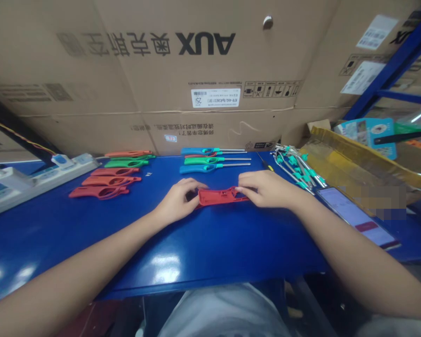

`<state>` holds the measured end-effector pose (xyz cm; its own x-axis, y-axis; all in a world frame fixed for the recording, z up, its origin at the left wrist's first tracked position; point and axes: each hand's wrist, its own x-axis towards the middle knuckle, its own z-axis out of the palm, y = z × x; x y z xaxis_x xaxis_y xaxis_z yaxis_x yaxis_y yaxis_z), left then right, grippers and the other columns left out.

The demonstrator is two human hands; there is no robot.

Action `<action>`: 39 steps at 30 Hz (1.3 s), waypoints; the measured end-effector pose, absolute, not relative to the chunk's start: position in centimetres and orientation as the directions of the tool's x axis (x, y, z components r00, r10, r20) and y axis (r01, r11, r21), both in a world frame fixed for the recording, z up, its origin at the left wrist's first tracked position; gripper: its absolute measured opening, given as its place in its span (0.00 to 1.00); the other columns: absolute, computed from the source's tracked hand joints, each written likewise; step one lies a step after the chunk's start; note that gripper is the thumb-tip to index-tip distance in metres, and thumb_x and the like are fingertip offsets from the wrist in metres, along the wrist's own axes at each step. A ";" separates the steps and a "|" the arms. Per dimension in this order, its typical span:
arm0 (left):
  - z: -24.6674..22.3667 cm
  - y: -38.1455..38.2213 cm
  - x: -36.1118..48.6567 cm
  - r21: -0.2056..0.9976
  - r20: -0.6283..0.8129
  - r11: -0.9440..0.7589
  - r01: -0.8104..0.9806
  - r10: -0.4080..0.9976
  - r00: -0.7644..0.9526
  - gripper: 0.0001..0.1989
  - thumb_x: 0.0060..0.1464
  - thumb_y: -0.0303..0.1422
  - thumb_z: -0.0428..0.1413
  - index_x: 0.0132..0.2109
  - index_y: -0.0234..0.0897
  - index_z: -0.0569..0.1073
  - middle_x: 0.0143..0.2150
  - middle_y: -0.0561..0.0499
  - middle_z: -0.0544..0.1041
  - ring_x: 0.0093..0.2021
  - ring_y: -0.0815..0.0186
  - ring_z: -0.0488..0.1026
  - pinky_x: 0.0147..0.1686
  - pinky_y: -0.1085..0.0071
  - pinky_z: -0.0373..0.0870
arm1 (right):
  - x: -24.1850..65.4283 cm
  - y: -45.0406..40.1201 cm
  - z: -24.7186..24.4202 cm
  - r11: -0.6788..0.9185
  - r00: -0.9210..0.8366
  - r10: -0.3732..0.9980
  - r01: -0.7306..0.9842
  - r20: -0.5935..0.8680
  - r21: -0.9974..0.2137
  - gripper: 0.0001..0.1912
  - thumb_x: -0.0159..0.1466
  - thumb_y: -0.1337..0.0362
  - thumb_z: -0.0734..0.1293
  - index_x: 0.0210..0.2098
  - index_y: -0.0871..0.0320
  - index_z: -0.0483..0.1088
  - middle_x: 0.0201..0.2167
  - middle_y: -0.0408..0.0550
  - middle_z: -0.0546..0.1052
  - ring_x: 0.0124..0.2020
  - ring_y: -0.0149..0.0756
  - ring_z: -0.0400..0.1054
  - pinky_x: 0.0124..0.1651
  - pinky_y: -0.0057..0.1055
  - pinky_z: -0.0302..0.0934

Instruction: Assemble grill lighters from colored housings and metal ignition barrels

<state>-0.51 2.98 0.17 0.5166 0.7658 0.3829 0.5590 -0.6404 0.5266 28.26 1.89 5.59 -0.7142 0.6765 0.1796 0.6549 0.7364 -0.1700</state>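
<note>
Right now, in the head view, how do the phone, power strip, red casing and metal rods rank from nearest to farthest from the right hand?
1. Red casing: touching the right hand, just left of it.
2. Metal rods: beyond it, toward the right.
3. Phone: farther right.
4. Power strip: over on the far left.
</note>
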 end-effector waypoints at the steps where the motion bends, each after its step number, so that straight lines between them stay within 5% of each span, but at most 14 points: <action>1: 0.4 3.0 -0.6 0.518 0.376 -0.657 0.548 0.750 0.544 0.11 0.61 0.35 0.56 0.47 0.39 0.80 0.45 0.47 0.81 0.45 0.59 0.77 0.49 0.61 0.73 | 28.2 1.8 5.5 0.741 -0.729 0.670 0.647 0.139 -0.182 0.16 0.71 0.63 0.59 0.28 0.58 0.68 0.30 0.47 0.74 0.31 0.33 0.65 0.34 0.30 0.52; 8: 2.6 2.5 -1.4 0.319 0.279 -0.779 0.540 0.621 0.732 0.14 0.64 0.39 0.56 0.53 0.42 0.79 0.46 0.46 0.80 0.46 0.59 0.77 0.48 0.64 0.72 | 27.6 1.6 5.0 0.734 -0.761 0.648 0.633 -0.026 -0.245 0.12 0.69 0.64 0.63 0.29 0.57 0.73 0.31 0.47 0.78 0.32 0.35 0.69 0.35 0.31 0.54; 13: 3.4 2.7 -2.2 0.181 0.184 -0.854 0.487 0.516 0.836 0.16 0.64 0.39 0.56 0.56 0.43 0.77 0.48 0.46 0.79 0.47 0.59 0.77 0.48 0.65 0.71 | 27.0 1.3 4.7 0.711 -0.735 0.673 0.674 -0.081 -0.200 0.19 0.68 0.57 0.66 0.22 0.57 0.68 0.23 0.44 0.74 0.24 0.32 0.62 0.29 0.31 0.48; 17: 3.7 2.6 -2.2 0.184 0.194 -0.877 0.444 0.475 0.858 0.13 0.65 0.37 0.55 0.53 0.44 0.78 0.48 0.47 0.79 0.47 0.60 0.77 0.48 0.66 0.70 | 27.1 1.4 4.7 0.711 -0.723 0.690 0.686 -0.033 -0.154 0.22 0.66 0.50 0.68 0.23 0.57 0.66 0.25 0.43 0.72 0.23 0.31 0.60 0.28 0.31 0.46; 23: 4.0 1.7 -1.7 0.176 0.196 -0.882 0.438 0.467 0.862 0.12 0.64 0.40 0.56 0.47 0.41 0.79 0.44 0.47 0.79 0.42 0.62 0.77 0.44 0.68 0.71 | 27.1 1.5 4.2 0.766 -0.773 0.626 0.586 0.101 -0.266 0.12 0.65 0.58 0.70 0.47 0.53 0.71 0.49 0.47 0.75 0.41 0.37 0.71 0.37 0.30 0.58; 30: 3.2 1.8 -1.8 0.172 0.149 -0.814 0.555 0.578 0.802 0.10 0.66 0.36 0.53 0.46 0.41 0.78 0.44 0.50 0.79 0.39 0.64 0.78 0.40 0.71 0.70 | 26.9 1.9 3.4 0.763 -0.783 0.618 0.573 0.076 -0.299 0.04 0.67 0.63 0.67 0.40 0.56 0.73 0.41 0.46 0.77 0.37 0.35 0.70 0.37 0.30 0.58; 39: 3.0 1.8 -1.6 0.126 0.193 -0.820 0.558 0.572 0.797 0.14 0.65 0.41 0.55 0.50 0.39 0.78 0.47 0.47 0.79 0.47 0.58 0.76 0.48 0.64 0.71 | 27.2 2.1 3.6 0.762 -0.770 0.631 0.593 0.093 -0.259 0.04 0.68 0.63 0.67 0.39 0.55 0.73 0.41 0.45 0.77 0.37 0.35 0.70 0.36 0.30 0.56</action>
<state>-1.56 1.75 3.02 0.7971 0.5721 0.1930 0.5581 -0.8201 0.1262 27.24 2.06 3.60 -0.7701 0.6311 0.0927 0.5934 0.7622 -0.2587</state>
